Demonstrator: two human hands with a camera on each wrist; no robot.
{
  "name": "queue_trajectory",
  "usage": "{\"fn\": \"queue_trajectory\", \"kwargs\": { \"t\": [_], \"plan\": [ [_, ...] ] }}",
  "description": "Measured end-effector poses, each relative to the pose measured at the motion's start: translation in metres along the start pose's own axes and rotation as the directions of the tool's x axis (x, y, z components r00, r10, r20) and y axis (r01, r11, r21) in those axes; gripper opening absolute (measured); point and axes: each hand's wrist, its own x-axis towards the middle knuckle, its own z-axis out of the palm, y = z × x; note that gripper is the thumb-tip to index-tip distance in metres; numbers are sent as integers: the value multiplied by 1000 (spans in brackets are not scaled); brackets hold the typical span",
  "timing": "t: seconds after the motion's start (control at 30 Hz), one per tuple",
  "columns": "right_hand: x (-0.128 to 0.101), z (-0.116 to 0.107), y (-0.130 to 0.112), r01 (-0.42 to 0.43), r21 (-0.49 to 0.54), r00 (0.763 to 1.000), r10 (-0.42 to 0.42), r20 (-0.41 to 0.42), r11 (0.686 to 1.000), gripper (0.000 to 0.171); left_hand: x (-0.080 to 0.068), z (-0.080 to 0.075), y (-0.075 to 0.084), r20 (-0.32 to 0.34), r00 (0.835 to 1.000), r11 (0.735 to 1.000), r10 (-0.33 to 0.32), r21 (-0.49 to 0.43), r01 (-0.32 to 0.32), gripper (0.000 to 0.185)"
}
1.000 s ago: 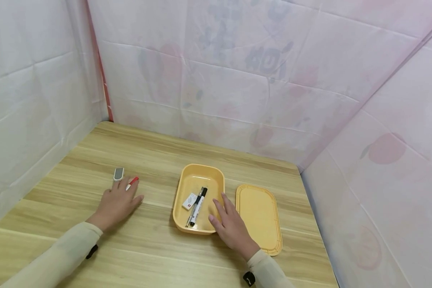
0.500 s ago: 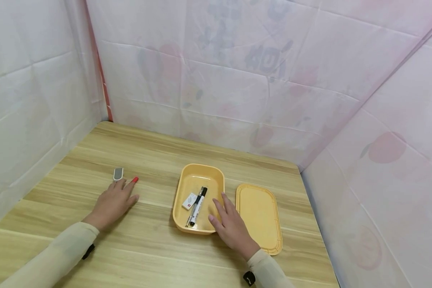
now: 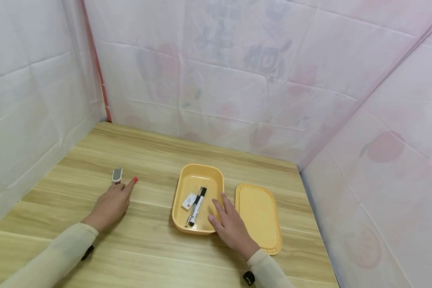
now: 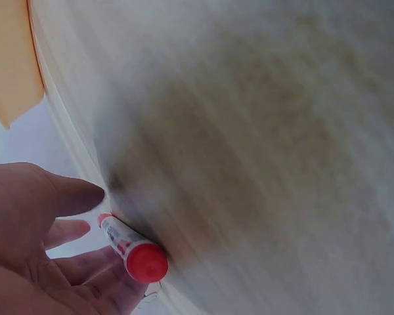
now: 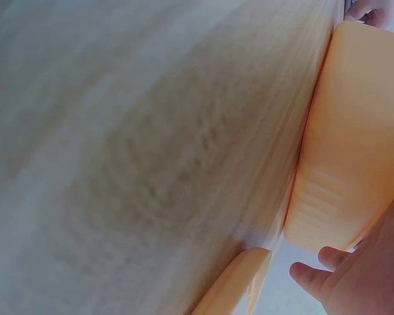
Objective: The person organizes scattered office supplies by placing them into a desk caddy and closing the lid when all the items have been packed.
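Steadying the yellow tray (image 3: 181, 188) with my right hand (image 3: 229, 228), fingers relaxed flat on its near rim, I watch my left hand (image 3: 109, 205) curl round the red-capped marker (image 4: 130, 248) on the table (image 3: 155, 156). A loose hold could let it roll toward the small grey item (image 3: 117, 174) just beyond.

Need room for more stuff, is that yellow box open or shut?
Open. The yellow box shows a black marker inside, and its lid lies flat beside it.

Red-capped marker (image 4: 127, 245) under the fingers on the wooden table, yellow open box (image 3: 187, 188) holding pens, eraser.
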Motion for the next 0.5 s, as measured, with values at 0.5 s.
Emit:
{"fn": "queue_trajectory", "kwargs": {
  "t": [0.5],
  "plan": [
    [-1, 2, 1, 0, -2, 1000, 0, -5, 1000, 67, 1, -1, -1, -18, 998, 998, 68, 19, -68, 35]
  ]
}}
